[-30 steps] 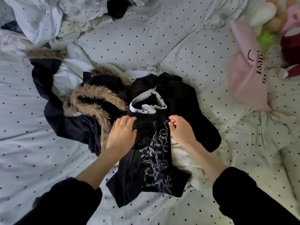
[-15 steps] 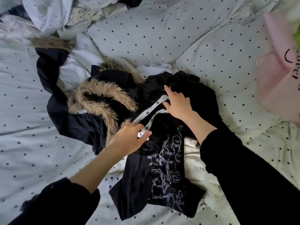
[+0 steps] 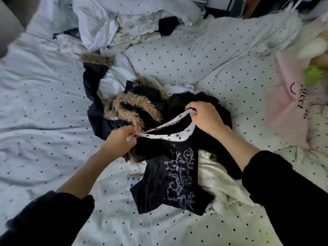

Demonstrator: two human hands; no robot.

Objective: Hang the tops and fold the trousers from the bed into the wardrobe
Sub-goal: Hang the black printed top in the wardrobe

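I see my left hand (image 3: 119, 141) and right hand (image 3: 205, 115) each pinching the star-printed collar (image 3: 170, 124) of the black printed top (image 3: 174, 176), which lies mid-bed (image 3: 44, 107), beside a fur-trimmed coat (image 3: 131, 105).

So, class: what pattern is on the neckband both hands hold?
White neckband with small dark stars, head view.

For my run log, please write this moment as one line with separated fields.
left hand: pinches star-print neckline | right hand: grips neckline | black printed top: on bed, not lifted | fur-trimmed coat: beside
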